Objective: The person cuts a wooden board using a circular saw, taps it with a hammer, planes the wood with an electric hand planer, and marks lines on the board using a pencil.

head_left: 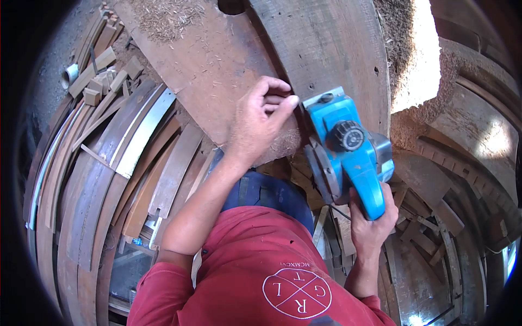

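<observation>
A blue electric planer (348, 130) sits over the near end of a wide grey-brown board (326, 49). My right hand (372, 220) is wrapped round the planer's rear handle. To the left of the planer's front, my left hand (266, 111) is raised with its fingers curled and the thumb close to the fingertips; whether something small is between them is too hard to make out. Beneath that hand lies a brown wooden work surface (212, 81) with scattered shavings. A dark cable hangs near the planer's handle.
Long wooden strips (92, 185) are stacked at the left, with small offcuts (103, 84) above them. Shavings (394, 32) lie beyond the board's right edge. More wood pieces (424, 239) lie at the lower right. A dark round hole (231, 5) is at the top.
</observation>
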